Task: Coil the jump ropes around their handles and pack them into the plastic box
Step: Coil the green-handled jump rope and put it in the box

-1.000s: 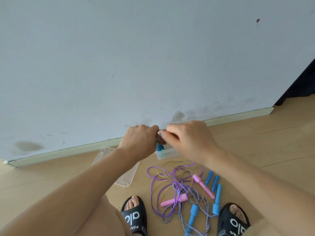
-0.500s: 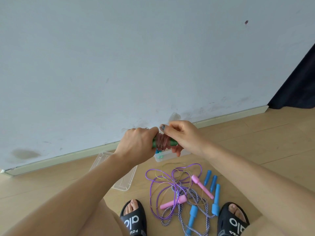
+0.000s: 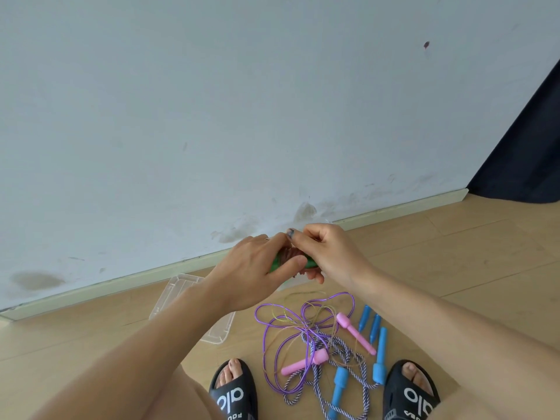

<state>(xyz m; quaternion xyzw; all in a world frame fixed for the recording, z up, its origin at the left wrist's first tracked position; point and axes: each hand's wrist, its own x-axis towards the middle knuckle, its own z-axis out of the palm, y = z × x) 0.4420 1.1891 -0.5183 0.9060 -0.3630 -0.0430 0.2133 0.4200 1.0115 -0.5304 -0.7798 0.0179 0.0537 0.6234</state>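
Both hands hold a green-handled jump rope (image 3: 309, 262) with brownish cord coiled round it, raised in front of the wall. My left hand (image 3: 257, 262) grips its left end, and my right hand (image 3: 324, 253) pinches the coil from the right. The plastic box is hidden behind my hands. On the floor below lie a purple rope (image 3: 272, 325) with pink handles (image 3: 356, 331), a striped rope (image 3: 315, 380) with blue handles (image 3: 339, 386), and two more blue handles (image 3: 371, 324).
A clear plastic lid (image 3: 178, 289) lies on the wood floor at the left, partly under my left arm. My feet in black slippers (image 3: 233, 392) flank the ropes. The wall and its baseboard (image 3: 394, 209) run close behind. A dark curtain (image 3: 527, 159) hangs at right.
The hands have come closer together on the coiled green-handled rope, and my left thumb now lies over the coil. The camera has tilted slightly.
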